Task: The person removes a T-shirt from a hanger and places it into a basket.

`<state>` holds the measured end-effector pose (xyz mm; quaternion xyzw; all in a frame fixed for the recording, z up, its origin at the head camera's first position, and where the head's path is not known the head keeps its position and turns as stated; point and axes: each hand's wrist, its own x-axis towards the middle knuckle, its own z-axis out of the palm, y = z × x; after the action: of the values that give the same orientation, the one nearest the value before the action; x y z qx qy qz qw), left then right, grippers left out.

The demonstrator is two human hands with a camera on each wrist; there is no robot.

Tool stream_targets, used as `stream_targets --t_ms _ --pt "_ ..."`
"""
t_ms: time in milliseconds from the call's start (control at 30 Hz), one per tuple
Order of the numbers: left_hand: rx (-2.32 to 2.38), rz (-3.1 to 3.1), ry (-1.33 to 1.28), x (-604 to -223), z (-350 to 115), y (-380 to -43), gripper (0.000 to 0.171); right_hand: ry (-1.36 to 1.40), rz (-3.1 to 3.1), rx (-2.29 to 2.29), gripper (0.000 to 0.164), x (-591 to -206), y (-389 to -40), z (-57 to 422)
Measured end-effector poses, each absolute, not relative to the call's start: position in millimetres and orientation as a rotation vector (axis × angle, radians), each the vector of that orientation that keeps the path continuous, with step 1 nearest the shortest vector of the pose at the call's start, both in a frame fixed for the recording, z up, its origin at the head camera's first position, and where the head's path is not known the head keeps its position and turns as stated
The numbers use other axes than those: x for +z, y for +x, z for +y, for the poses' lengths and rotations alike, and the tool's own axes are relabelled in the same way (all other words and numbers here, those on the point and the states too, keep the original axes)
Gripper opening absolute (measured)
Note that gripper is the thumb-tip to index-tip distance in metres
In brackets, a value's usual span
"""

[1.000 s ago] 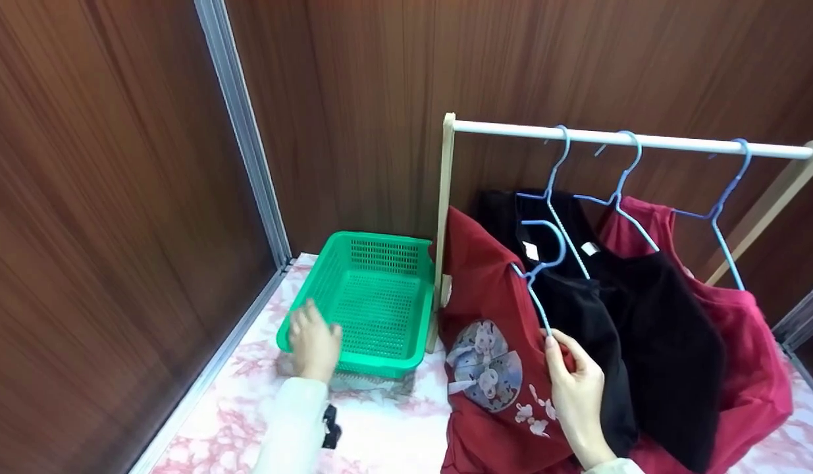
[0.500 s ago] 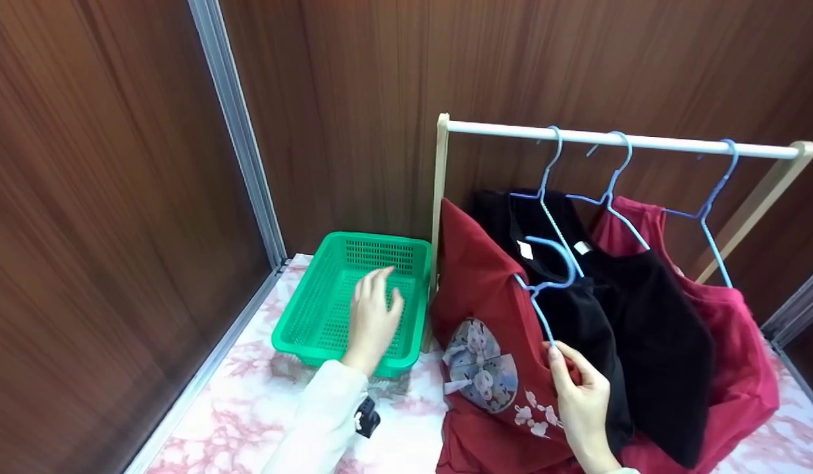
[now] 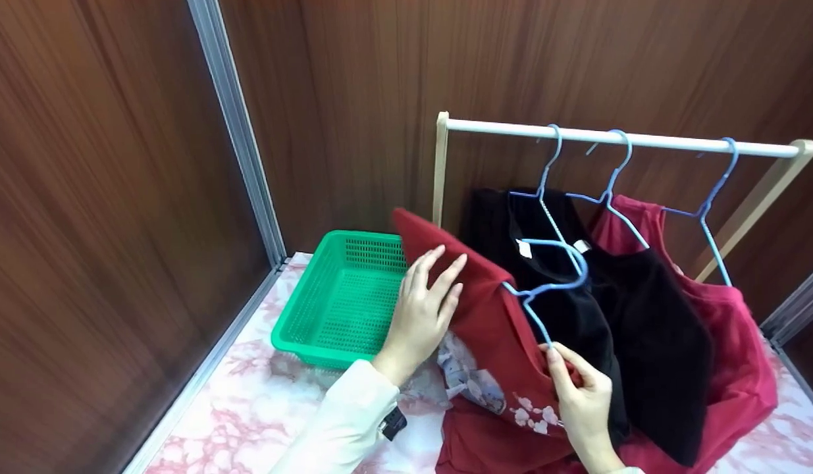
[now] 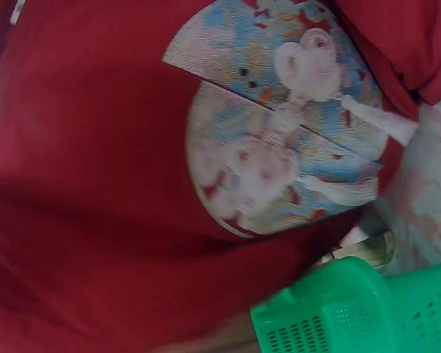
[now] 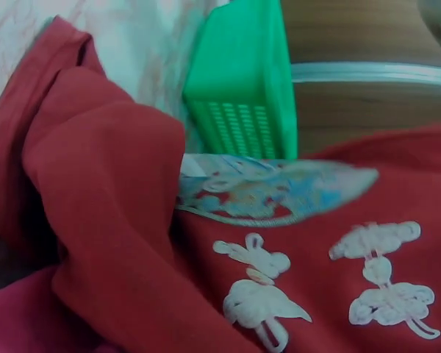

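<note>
My right hand (image 3: 584, 388) pinches one arm of a blue clothes hanger (image 3: 554, 286) at the neckline of a red top (image 3: 488, 329). The hanger's hook is off the rail and points to the right. On the top's left shoulder lies my left hand (image 3: 419, 313), fingers spread and nearly straight. That shoulder sticks out leftward, overlapping the basket's right side in the head view. Fan-shaped patches (image 4: 279, 147) decorate the top's front in the left wrist view. White floral trims (image 5: 386, 301) and a bunched sleeve (image 5: 110, 169) show in the right wrist view. Neither wrist view includes its hand's fingers.
A white rail (image 3: 669, 140) on wooden posts carries three blue hangers with black tops (image 3: 663, 349) and a pinkish-red top (image 3: 742, 349). Left of it, a green basket (image 3: 327, 357) stands on the marbled surface (image 3: 235, 401). Brown wood-grain panels (image 3: 353, 131) close off the back and left.
My left hand has moved right, from over the basket onto the red top. The top's shoulder has swung left across the rack post. My right hand keeps its pinch on the hanger.
</note>
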<state>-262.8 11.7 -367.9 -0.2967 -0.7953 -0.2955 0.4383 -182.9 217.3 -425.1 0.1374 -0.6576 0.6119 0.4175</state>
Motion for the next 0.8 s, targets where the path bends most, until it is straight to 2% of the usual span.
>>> stream_targets --t_ms 500,800 --pt "-0.628 -2.264 -0.891 -361.9 18.1 -264.6 0.041 0.07 -1.908 1.49 0.011 -421.1 -190.0 207.5" --pt "-0.464 -2.196 -0.869 -365.2 19.4 -278.7 0.017 -0.027 -2.074 1.534 0.011 -425.6 -192.9 210.8"
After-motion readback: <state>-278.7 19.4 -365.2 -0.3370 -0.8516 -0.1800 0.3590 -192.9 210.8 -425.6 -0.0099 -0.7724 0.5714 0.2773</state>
